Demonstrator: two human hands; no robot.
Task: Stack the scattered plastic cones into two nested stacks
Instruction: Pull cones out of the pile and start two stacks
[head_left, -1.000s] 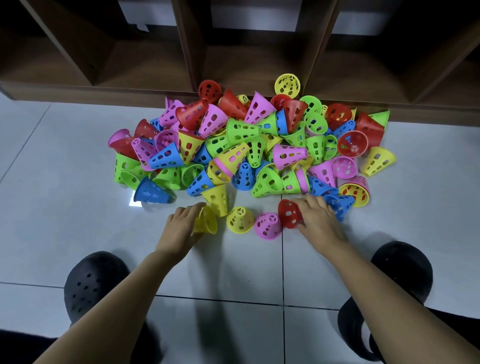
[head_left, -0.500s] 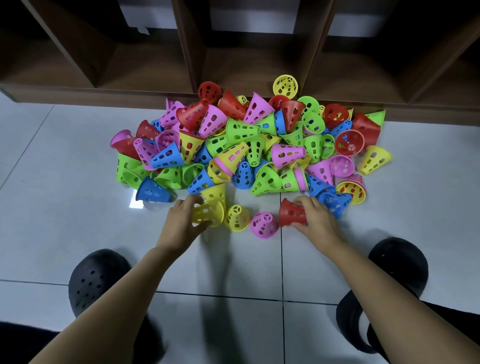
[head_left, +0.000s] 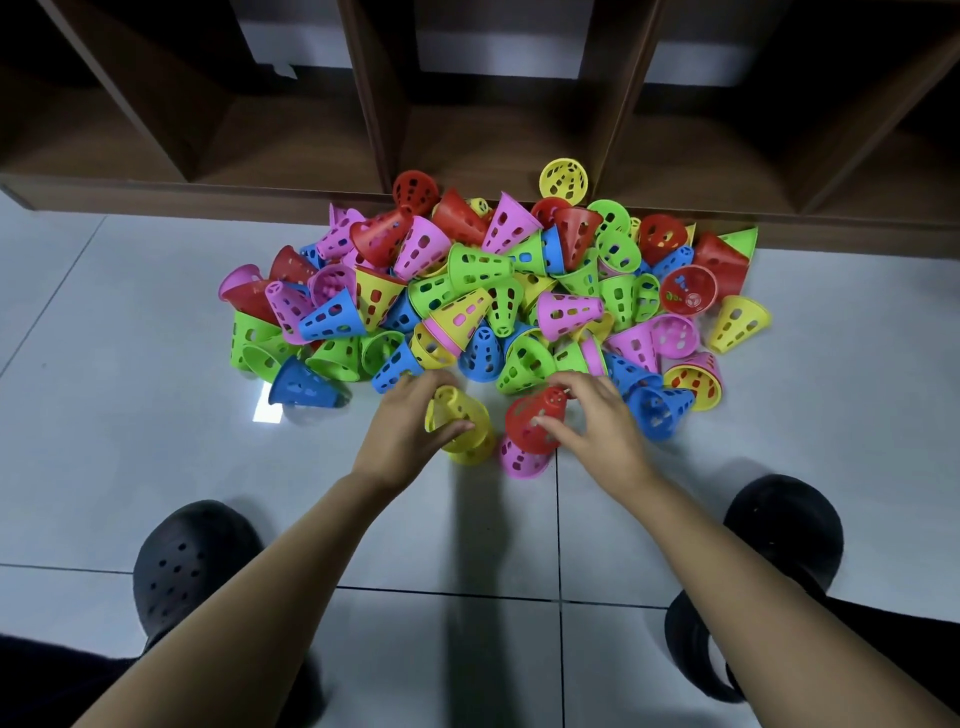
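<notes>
Floor (head_left: 156, 441), pile (head_left: 467, 301) edge: L hand (head_left: 405, 431) grips yellow cone (head_left: 462, 415), R hand (head_left: 597, 431) red cone (head_left: 530, 421).

We counted two hands (head_left: 408, 428) (head_left: 597, 431), two black clogs (head_left: 192, 561) (head_left: 784, 530), one held red cone (head_left: 535, 421), one held yellow cone (head_left: 457, 410), and dozens more piled cones (head_left: 467, 306).

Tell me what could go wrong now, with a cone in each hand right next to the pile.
The red cone in the right hand is tilted above the pink cone; it may tip it instead of nesting. The left hand holds its yellow cone close to the pile; moving could scatter loose cones.
</notes>
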